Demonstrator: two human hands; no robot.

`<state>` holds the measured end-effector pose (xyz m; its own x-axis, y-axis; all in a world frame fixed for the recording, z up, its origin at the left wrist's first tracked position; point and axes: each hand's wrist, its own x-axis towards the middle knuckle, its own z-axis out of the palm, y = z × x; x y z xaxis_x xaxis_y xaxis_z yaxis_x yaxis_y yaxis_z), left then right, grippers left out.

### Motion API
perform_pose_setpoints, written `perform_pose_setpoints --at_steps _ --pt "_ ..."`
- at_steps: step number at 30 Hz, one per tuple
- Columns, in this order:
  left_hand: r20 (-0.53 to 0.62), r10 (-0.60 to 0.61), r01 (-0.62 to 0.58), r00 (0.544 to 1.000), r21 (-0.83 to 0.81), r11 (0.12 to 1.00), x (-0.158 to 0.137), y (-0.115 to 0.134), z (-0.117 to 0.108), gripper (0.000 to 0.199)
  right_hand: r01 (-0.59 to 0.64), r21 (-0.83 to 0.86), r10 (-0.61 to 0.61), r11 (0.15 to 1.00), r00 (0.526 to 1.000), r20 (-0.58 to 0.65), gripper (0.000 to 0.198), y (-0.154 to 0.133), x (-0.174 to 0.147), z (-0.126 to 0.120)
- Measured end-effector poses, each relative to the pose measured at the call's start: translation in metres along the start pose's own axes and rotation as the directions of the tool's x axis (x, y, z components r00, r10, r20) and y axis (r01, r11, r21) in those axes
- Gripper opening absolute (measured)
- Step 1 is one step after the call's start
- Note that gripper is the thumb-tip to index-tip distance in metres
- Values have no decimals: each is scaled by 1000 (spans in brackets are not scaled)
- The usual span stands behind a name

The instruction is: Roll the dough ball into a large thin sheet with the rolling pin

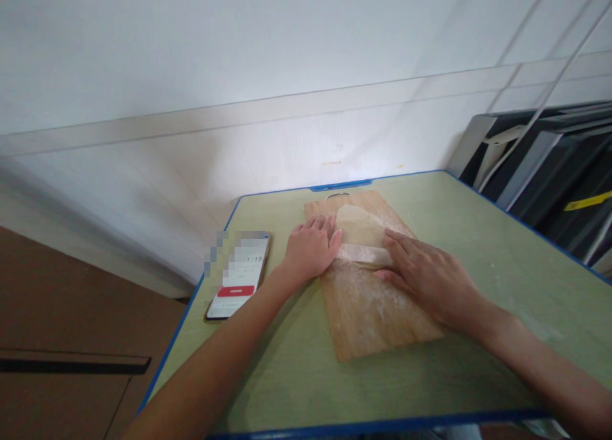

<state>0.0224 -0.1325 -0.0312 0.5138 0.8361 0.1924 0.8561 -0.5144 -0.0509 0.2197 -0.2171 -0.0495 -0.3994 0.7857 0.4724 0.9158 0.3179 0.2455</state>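
Observation:
A thin, pale sheet of dough lies on a wooden cutting board dusted with flour. Across the dough runs a short, floury rolling pin, its ends covered by my hands. My left hand is over the pin's left end, fingers bent and pointing away from me. On the right end rests my right hand, its fingers reaching forward over the pin and thumb on the near side. A little dough shows on the near side of the pin.
A phone with a lit timer screen lies left of the board on a green table with a blue edge. A white wall stands behind the table. Dark, flat panels lean at the right.

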Motion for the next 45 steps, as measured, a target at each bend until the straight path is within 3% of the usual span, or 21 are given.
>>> perform_pose_setpoints --at_steps 8,15,19,26,32,34,38,41,45 --pt "-42 23 -24 999 -40 999 -19 4 -6 44 -23 8 23 1000 998 -57 55 -19 -21 1" --pt "-18 19 -20 1000 -65 998 -49 5 -8 46 -43 191 52 981 998 -43 47 -31 -40 -13" --pt "-28 16 -18 999 -64 998 -61 4 -5 50 -11 188 26 982 997 -79 41 -32 -43 -18" --pt "0 9 -9 1000 -115 993 -36 1 -5 50 33 147 -31 989 999 -16 28 -1 -28 -22" --pt "91 -33 44 995 -116 992 -9 -10 -1 47 121 48 -123 992 991 58 26 35 17 -37" --pt "98 -62 72 993 -98 993 -3 -11 1 47 150 135 -174 979 968 183 31 48 34 -27" --pt "98 -134 140 986 -55 989 3 -8 2 49 45 345 -111 938 979 172 47 67 58 16" --pt "88 -137 141 987 -41 989 3 -6 3 51 -92 346 25 934 980 195 58 75 65 44" --pt "39 -117 118 992 -10 993 -1 -6 3 53 -109 299 19 948 958 288 60 79 57 60"
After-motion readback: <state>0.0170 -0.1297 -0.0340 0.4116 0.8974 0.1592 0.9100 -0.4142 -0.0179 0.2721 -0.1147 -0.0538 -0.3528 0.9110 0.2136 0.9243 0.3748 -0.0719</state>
